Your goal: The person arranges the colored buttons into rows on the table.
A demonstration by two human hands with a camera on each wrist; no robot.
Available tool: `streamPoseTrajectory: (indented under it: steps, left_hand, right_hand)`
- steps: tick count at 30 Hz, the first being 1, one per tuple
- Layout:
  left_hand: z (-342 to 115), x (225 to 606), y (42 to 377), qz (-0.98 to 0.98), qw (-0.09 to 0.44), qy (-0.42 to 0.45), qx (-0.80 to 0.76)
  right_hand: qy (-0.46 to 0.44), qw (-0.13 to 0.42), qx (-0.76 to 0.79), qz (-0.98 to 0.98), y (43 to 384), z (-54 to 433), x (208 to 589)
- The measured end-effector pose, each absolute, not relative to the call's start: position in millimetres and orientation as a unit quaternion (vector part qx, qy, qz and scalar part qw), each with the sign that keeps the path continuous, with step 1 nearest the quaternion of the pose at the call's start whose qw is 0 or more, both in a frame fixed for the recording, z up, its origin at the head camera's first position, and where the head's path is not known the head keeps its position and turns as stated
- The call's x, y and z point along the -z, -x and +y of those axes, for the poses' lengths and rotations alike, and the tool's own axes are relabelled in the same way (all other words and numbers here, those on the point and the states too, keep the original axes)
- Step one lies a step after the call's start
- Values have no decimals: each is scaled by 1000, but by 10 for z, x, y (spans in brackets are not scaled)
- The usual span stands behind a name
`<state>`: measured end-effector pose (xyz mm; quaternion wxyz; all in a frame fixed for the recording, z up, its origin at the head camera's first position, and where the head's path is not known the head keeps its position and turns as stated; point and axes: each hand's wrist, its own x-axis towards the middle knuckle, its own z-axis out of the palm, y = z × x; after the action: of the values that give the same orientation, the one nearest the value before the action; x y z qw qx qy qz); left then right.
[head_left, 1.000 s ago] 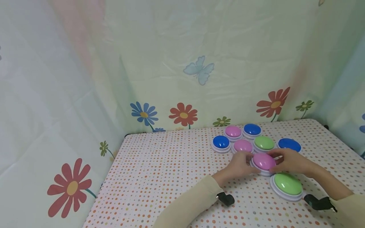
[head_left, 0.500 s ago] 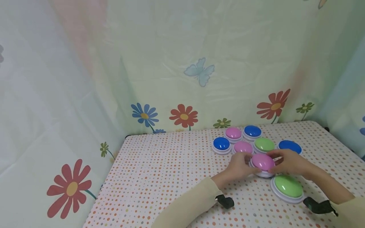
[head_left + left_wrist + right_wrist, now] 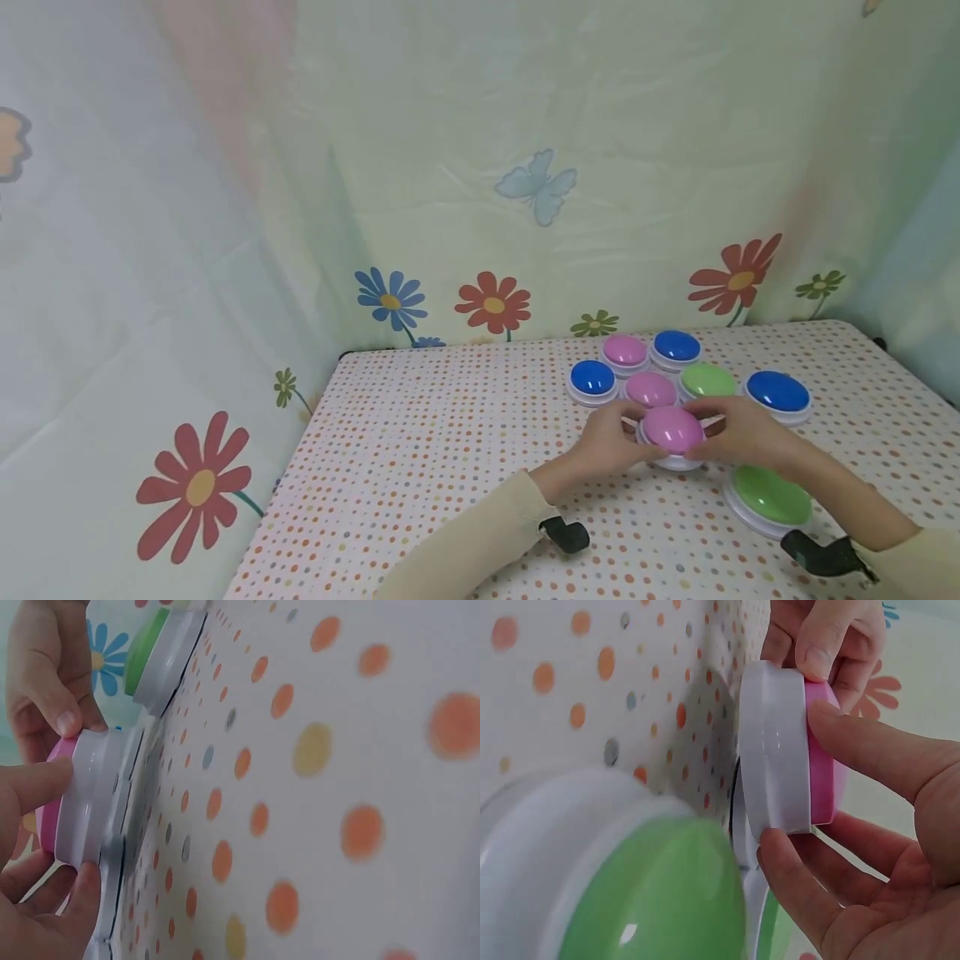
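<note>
Eight domed buttons with white bases are counted at the table point(image 3: 450, 433): three pink, three blue and two green. One pink button point(image 3: 673, 428) is held between two hands, at the near side of the group. It is gripped from its left by the left hand point(image 3: 611, 437) and from its right by the right hand point(image 3: 742, 429), thumbs and fingers bent against its rim, each hand spread about as wide as the button. Whether its base touches the table cannot be told.

Just behind it, a second pink button point(image 3: 651, 387) is seen, with one green button point(image 3: 708, 380) beside it. Farther back, a third pink button point(image 3: 625, 349) and a blue button point(image 3: 677, 345) are set side by side. The two other blue buttons point(image 3: 592, 377) are placed at the left and right of the group. The second green button point(image 3: 772, 494), nearest the person, is partly covered by the right arm.
</note>
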<state>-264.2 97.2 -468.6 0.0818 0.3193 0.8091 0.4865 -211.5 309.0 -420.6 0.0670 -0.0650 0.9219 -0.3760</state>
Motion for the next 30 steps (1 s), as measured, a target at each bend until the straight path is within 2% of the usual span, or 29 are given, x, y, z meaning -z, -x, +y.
streamPoseTrajectory:
  steps: [13, 23, 30]
  left_hand:
    - [492, 4615, 2754, 816, 104, -296, -486]
    - [102, 4551, 2879, 822, 93, -296, -478]
    - [-134, 4486, 2963, 828, 91, -299, -465]
  right_hand:
    - [85, 40, 355, 930, 2211, 2631, 4179]
    - [115, 10, 338, 934, 2444, 2251, 4191]
    - [118, 41, 359, 925, 2573, 2057, 4128]
